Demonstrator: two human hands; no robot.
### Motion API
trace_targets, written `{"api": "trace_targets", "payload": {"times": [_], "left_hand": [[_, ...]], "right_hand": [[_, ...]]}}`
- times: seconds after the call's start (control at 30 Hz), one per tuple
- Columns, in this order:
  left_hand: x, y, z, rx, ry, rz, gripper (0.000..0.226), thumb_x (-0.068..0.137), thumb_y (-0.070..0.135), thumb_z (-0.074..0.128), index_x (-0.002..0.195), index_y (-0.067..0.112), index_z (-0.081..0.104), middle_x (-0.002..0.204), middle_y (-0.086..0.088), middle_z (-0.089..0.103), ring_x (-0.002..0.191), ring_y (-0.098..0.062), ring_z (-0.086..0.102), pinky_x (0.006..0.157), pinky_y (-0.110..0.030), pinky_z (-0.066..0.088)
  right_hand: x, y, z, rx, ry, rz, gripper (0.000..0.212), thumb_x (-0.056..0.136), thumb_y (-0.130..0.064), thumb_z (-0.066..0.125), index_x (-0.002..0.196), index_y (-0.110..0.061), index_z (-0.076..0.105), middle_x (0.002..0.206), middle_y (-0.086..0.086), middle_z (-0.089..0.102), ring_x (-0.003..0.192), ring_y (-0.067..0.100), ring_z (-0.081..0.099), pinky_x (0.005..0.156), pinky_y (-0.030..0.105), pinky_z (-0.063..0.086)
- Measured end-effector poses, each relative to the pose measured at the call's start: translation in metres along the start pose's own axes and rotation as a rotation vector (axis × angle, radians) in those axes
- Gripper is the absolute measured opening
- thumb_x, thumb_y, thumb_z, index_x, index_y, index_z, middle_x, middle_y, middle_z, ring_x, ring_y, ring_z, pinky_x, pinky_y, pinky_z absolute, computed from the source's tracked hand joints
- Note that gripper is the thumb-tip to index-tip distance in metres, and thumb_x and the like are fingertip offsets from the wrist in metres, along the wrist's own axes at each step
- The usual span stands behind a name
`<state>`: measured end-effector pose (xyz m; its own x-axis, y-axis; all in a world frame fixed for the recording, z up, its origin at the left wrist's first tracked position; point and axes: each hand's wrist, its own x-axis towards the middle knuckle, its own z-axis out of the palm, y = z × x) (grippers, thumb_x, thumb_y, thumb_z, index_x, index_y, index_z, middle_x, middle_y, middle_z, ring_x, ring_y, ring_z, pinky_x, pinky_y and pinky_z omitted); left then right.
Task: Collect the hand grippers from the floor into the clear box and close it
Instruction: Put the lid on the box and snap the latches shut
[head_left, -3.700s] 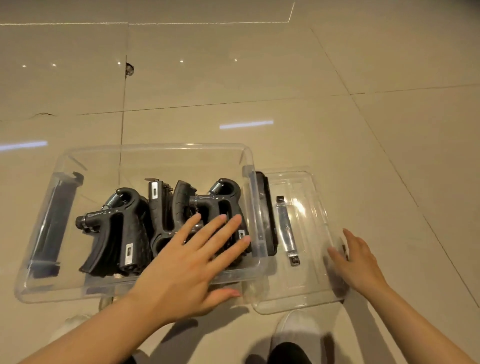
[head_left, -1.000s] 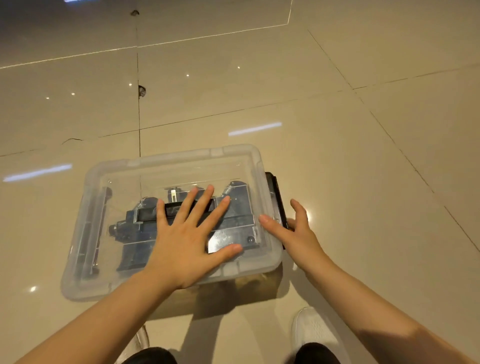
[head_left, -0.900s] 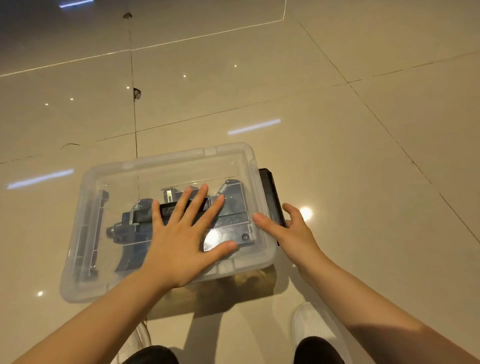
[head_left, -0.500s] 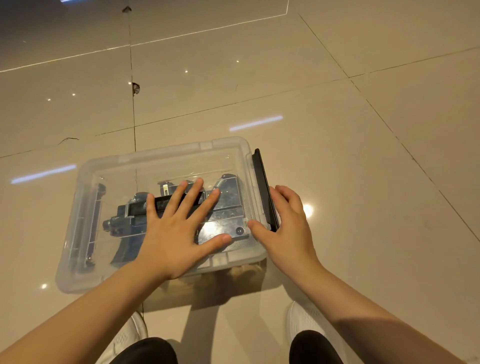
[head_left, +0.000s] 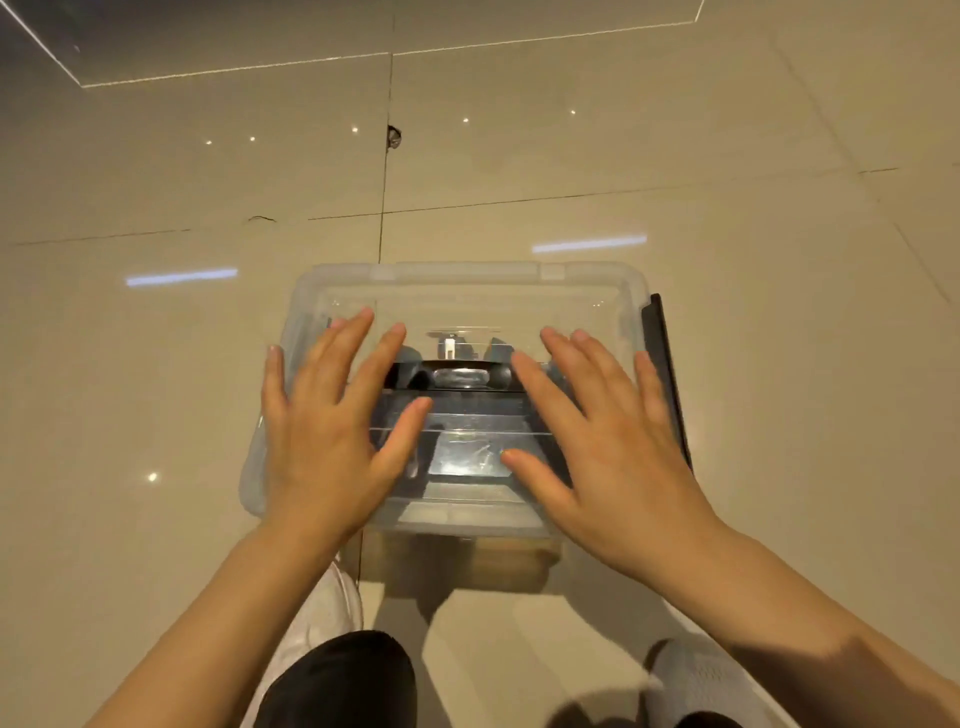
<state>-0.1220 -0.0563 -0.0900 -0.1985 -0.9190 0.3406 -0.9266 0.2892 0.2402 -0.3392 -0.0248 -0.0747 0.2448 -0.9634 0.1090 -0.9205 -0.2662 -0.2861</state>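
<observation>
pressing flat on the lid (head_left: 467, 291) of the clear box (head_left: 270, 467) at frame centre, left hand (head_left: 327, 431) and right hand (head_left: 608, 441) lie spread, grasping nothing. hand grippers (head_left: 457, 376) sit inside; the right-edge black latch (head_left: 667, 374) looks unfastened, so probably only latching remains.

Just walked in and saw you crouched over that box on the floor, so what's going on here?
A person is closing up a clear box on the tiled floor. The lid is on, and the dark hand grippers show through it. Both hands lie flat on the lid with fingers spread: the left hand towards the left side, the right hand towards the right. A black latch stands at the right end; whether it is fastened cannot be told.
</observation>
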Motion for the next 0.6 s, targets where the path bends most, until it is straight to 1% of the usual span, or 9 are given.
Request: {"api": "trace_targets", "payload": {"times": [0.1, 0.13, 0.2, 0.27, 0.33, 0.4, 0.47, 0.5, 0.6], "left_hand": [[-0.024, -0.047, -0.006, -0.030, -0.039, -0.441, 0.064, 0.087, 0.055, 0.041, 0.144, 0.027, 0.031, 0.150, -0.005, 0.032, 0.138, -0.024, 0.028, 0.112, -0.055, 0.019], [-0.032, -0.056, -0.006, -0.159, -0.060, -0.623, 0.071, 0.083, 0.061, 0.041, 0.145, 0.029, 0.026, 0.151, -0.004, 0.030, 0.138, -0.024, 0.028, 0.112, -0.054, 0.022], [-0.042, -0.062, -0.007, -0.585, -0.058, -0.969, 0.089, 0.072, 0.073, 0.051, 0.146, 0.035, 0.020, 0.148, -0.003, 0.033, 0.131, -0.023, 0.037, 0.105, -0.048, 0.036], [-0.044, -0.060, -0.007, -0.924, -0.102, -1.138, 0.091, 0.073, 0.065, 0.060, 0.147, 0.034, 0.018, 0.139, 0.003, 0.039, 0.114, -0.017, 0.049, 0.088, -0.034, 0.046], [-0.044, -0.062, -0.005, -1.009, -0.123, -1.148, 0.090, 0.072, 0.063, 0.061, 0.147, 0.033, 0.020, 0.136, 0.005, 0.041, 0.108, -0.013, 0.053, 0.079, -0.027, 0.046], [-0.046, -0.066, -0.004, -0.916, -0.079, -1.123, 0.101, 0.059, 0.073, 0.067, 0.144, 0.036, 0.026, 0.142, 0.003, 0.041, 0.120, -0.017, 0.050, 0.095, -0.036, 0.046], [-0.050, -0.068, -0.007, -0.778, 0.001, -1.032, 0.098, 0.057, 0.071, 0.069, 0.141, 0.036, 0.031, 0.138, 0.004, 0.045, 0.123, -0.015, 0.048, 0.101, -0.040, 0.044], [-0.051, -0.068, -0.009, -0.707, 0.026, -0.965, 0.092, 0.062, 0.067, 0.070, 0.140, 0.034, 0.034, 0.133, 0.007, 0.048, 0.120, -0.009, 0.048, 0.100, -0.036, 0.044], [-0.051, -0.065, -0.013, -0.620, 0.090, -0.794, 0.070, 0.073, 0.050, 0.067, 0.136, 0.031, 0.042, 0.112, 0.026, 0.050, 0.104, 0.017, 0.046, 0.087, -0.007, 0.039]], "right_hand": [[0.022, -0.040, 0.017, -0.047, -0.097, -0.177, 0.068, 0.084, -0.057, 0.031, 0.140, -0.020, 0.044, 0.148, 0.008, 0.039, 0.137, 0.030, 0.035, 0.103, 0.065, 0.030], [0.028, -0.053, 0.025, -0.062, -0.124, -0.231, 0.069, 0.084, -0.058, 0.031, 0.139, -0.020, 0.046, 0.147, 0.008, 0.040, 0.137, 0.030, 0.036, 0.103, 0.066, 0.030], [0.039, -0.073, 0.040, -0.079, -0.178, -0.318, 0.068, 0.085, -0.058, 0.031, 0.140, -0.021, 0.045, 0.148, 0.008, 0.040, 0.137, 0.029, 0.035, 0.106, 0.065, 0.026], [0.046, -0.085, 0.052, -0.068, -0.227, -0.358, 0.066, 0.089, -0.058, 0.029, 0.142, -0.022, 0.041, 0.150, 0.006, 0.036, 0.141, 0.026, 0.029, 0.109, 0.063, 0.018], [0.049, -0.088, 0.060, -0.048, -0.257, -0.347, 0.064, 0.091, -0.059, 0.027, 0.144, -0.024, 0.038, 0.153, 0.002, 0.031, 0.143, 0.022, 0.023, 0.110, 0.059, 0.011], [0.049, -0.087, 0.060, -0.041, -0.264, -0.327, 0.063, 0.092, -0.060, 0.027, 0.145, -0.027, 0.037, 0.154, -0.002, 0.029, 0.144, 0.019, 0.020, 0.112, 0.056, 0.009], [0.050, -0.088, 0.059, -0.031, -0.265, -0.322, 0.063, 0.092, -0.061, 0.027, 0.145, -0.028, 0.036, 0.154, -0.003, 0.028, 0.144, 0.017, 0.020, 0.113, 0.056, 0.009], [0.050, -0.089, 0.058, -0.026, -0.266, -0.320, 0.063, 0.092, -0.061, 0.027, 0.144, -0.028, 0.037, 0.154, -0.003, 0.028, 0.144, 0.017, 0.020, 0.112, 0.056, 0.010], [0.051, -0.091, 0.057, -0.025, -0.267, -0.317, 0.063, 0.092, -0.061, 0.026, 0.144, -0.028, 0.038, 0.154, -0.003, 0.030, 0.143, 0.017, 0.021, 0.111, 0.058, 0.014]]}}
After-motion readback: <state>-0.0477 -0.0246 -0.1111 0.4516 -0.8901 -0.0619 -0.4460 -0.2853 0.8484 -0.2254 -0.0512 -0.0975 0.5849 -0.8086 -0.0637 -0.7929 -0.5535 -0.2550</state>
